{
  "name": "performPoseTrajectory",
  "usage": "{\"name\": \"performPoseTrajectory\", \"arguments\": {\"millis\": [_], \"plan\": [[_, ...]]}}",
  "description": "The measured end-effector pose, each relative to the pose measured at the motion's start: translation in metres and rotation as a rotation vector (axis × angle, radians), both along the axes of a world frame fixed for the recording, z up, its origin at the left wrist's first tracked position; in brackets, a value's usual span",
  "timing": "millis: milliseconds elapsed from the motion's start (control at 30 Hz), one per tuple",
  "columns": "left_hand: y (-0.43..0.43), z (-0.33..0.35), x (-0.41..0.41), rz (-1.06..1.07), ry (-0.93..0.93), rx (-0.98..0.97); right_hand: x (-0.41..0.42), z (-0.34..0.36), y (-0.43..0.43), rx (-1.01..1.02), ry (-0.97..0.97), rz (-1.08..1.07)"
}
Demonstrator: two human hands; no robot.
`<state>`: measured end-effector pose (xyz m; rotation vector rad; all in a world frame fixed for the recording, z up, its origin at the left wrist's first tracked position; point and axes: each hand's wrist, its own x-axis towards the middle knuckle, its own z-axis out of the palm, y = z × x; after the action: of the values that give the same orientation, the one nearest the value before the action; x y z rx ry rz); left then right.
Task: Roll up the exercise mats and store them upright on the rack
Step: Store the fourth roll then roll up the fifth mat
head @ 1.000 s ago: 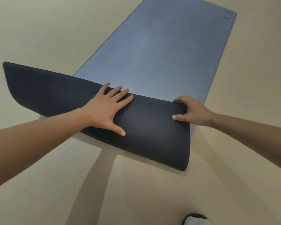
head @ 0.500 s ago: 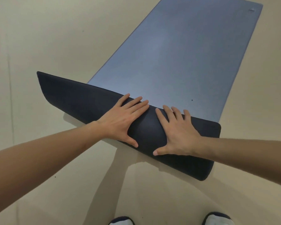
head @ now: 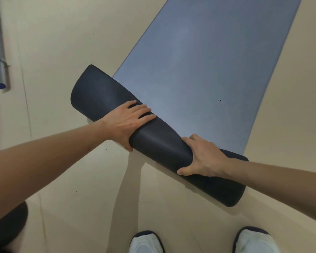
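A long blue-grey rubbery exercise mat lies flat on the beige floor, its near end rolled into a dark tube. The left grip and right grip are each clamped on that roll, fingers over the top, thumbs on the near side.

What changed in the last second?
The left hand and right hand went from pressing flat on the folded-over mat end to gripping it, thumbs on the near side. The fold has tightened into a roll between them. Unchanged: the rest of the mat lies flat on the floor.
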<state>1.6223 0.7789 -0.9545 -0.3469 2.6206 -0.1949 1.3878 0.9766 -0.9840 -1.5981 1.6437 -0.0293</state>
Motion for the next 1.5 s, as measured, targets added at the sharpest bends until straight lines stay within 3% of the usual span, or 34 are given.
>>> {"name": "performPoseTrajectory", "arguments": {"millis": [333, 500, 600, 700, 800, 867, 933, 1133, 1333, 1500], "plan": [[0.088, -0.02, 0.008, 0.346, 0.014, 0.194, -0.055, -0.002, 0.01, 0.187, -0.146, 0.209], [0.129, -0.022, -0.013, 0.185, 0.066, 0.297, -0.1, 0.004, 0.05, 0.228, -0.082, 0.197], [0.122, -0.027, -0.027, 0.154, 0.014, 0.333, -0.107, 0.003, 0.07, 0.145, -0.037, 0.146], [0.103, -0.034, -0.041, 0.272, -0.044, 0.525, -0.106, 0.006, 0.08, 0.009, 0.03, 0.091], [0.078, -0.042, -0.054, 0.43, -0.044, 0.763, -0.087, 0.006, 0.089, -0.139, 0.228, 0.197], [0.067, -0.044, -0.064, 0.47, -0.055, 0.815, -0.075, 0.0, 0.094, -0.202, 0.365, 0.278], [0.064, -0.042, -0.071, 0.438, -0.051, 0.763, -0.073, -0.007, 0.094, -0.283, 0.435, 0.315], [0.073, -0.037, -0.054, 0.153, 0.166, 0.323, -0.086, -0.011, 0.077, -0.321, 0.421, 0.325], [0.102, -0.043, -0.038, 0.003, 0.563, 0.262, -0.1, -0.003, 0.052, -0.236, 0.346, 0.335], [0.114, -0.043, -0.04, 0.125, 0.484, 0.215, -0.117, -0.001, 0.019, -0.115, 0.228, 0.277]]}}
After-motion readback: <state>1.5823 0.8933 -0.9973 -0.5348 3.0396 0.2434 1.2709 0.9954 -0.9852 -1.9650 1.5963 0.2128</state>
